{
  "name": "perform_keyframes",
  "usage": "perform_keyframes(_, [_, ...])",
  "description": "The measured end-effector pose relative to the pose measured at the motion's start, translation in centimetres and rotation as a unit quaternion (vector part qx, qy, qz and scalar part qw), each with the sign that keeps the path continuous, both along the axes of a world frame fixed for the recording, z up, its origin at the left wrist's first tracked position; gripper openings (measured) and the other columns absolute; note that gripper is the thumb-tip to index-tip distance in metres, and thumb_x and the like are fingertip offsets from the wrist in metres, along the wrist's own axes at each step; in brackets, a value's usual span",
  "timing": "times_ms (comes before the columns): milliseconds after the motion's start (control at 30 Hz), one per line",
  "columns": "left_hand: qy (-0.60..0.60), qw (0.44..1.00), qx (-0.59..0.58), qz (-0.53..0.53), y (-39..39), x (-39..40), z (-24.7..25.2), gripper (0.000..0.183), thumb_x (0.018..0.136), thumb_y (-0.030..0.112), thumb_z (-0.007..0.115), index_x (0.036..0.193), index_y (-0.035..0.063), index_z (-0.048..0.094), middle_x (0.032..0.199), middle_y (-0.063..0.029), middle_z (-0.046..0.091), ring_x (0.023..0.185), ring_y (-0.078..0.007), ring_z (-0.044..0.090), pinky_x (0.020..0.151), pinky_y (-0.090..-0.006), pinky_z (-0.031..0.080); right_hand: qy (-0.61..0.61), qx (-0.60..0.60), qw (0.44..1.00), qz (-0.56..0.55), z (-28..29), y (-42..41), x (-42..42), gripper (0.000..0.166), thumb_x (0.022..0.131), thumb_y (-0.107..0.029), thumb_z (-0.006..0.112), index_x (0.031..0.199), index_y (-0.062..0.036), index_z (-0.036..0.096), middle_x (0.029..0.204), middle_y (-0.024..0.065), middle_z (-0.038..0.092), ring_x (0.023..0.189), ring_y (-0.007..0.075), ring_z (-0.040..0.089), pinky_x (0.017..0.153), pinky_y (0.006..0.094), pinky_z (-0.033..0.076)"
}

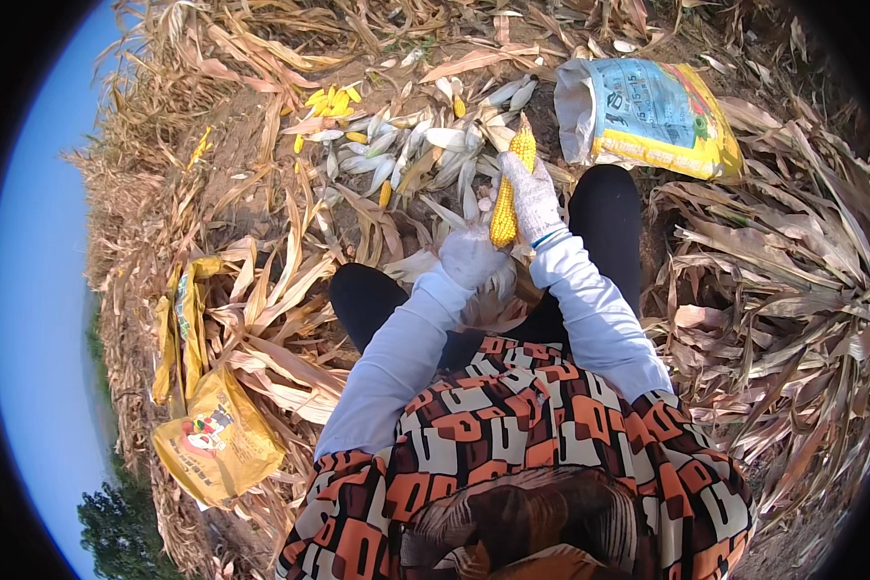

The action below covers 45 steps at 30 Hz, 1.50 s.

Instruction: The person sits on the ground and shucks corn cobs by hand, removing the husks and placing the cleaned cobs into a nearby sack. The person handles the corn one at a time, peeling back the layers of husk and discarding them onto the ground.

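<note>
A bare yellow ear of corn (504, 210) stands nearly lengthwise in front of me, its kernels showing and its tip pointing away. My right hand (533, 192), in a pale knit glove, is wrapped around its middle. Close to the ear's lower end is my left hand (470, 257), gloved too and blurred. Pale corn husk (496, 286) shows just below that hand; whether its fingers grip any of it is hidden. Beyond my hands lies a heap of ears in pale husks (406, 148), a few with yellow kernels exposed.
Husked yellow ears (331, 101) form a small pile at the far left. An open-mouthed printed woven sack (652, 116) lies to the right, beside my knee. Yellow sacks (221, 435) lie on the left. Dry corn stalks (776, 254) cover the ground on both sides.
</note>
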<state>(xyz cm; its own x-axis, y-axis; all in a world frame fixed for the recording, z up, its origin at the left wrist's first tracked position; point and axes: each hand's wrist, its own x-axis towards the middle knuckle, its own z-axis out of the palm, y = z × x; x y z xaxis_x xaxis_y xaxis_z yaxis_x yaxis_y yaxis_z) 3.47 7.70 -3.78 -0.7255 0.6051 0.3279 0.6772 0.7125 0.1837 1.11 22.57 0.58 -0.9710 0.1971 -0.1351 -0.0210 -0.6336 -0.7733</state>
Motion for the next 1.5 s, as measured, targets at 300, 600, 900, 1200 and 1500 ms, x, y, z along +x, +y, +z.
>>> perform_keyframes(300, [-0.329,0.94,0.024,0.09,1.3,-1.3,-1.3,0.044,0.085,0.042,0.067,0.105,0.0022,0.07,0.1,-0.0264,0.07,0.095,-0.0366,0.07,0.085,-0.0445,0.055,0.139,0.231,0.963,-0.02,-0.5,-0.8,0.9,0.045,0.085,-0.023,0.077,0.121,-0.0043,0.06,0.098,0.0073,0.069,0.089,0.0188,0.068,0.082,0.0339,0.055])
perform_keyframes(600, [-0.37,0.926,-0.065,0.025,-0.7,0.6,-9.0,0.053,0.086,0.039,0.067,0.126,0.0055,0.06,0.12,-0.0233,0.065,0.11,-0.0342,0.064,0.095,-0.0408,0.05,0.157,0.595,0.751,0.239,0.1,-0.9,2.2,0.065,0.081,-0.047,0.073,0.131,-0.0081,0.059,0.115,0.0184,0.069,0.11,0.0337,0.065,0.097,0.0399,0.049])
perform_keyframes(900, [-0.606,0.604,0.517,0.043,2.2,-0.7,-3.2,0.056,0.102,0.036,0.05,0.145,0.0004,0.045,0.137,-0.0177,0.055,0.129,-0.0261,0.052,0.107,-0.0369,0.043,0.018,0.087,0.993,-0.078,1.9,4.2,-0.4,0.05,0.093,-0.016,0.07,0.138,-0.0077,0.051,0.088,0.0025,0.059,0.063,0.0116,0.059,0.059,0.0253,0.052])
perform_keyframes(1200, [-0.575,0.765,0.284,-0.064,1.7,-4.2,-0.9,0.051,0.093,0.018,0.061,0.139,0.0009,0.048,0.111,-0.0083,0.061,0.09,-0.0172,0.063,0.079,-0.0281,0.053,-0.01,0.033,0.979,-0.199,-0.3,5.5,-1.9,0.026,0.104,-0.012,0.048,0.126,0.0009,0.056,0.086,0.0068,0.064,0.077,0.0176,0.065,0.081,0.0351,0.058])
perform_keyframes(1500, [-0.581,0.557,0.35,0.479,-10.5,-20.4,-18.9,0.036,0.081,0.022,0.07,0.106,-0.0029,0.06,0.083,-0.0144,0.062,0.06,-0.0297,0.066,0.046,-0.0385,0.055,-0.025,-0.02,0.999,-0.042,2.7,5.3,-1.4,0.027,0.103,-0.012,0.054,0.125,0.0033,0.056,0.089,0.0063,0.062,0.08,0.0139,0.06,0.08,0.0291,0.052])
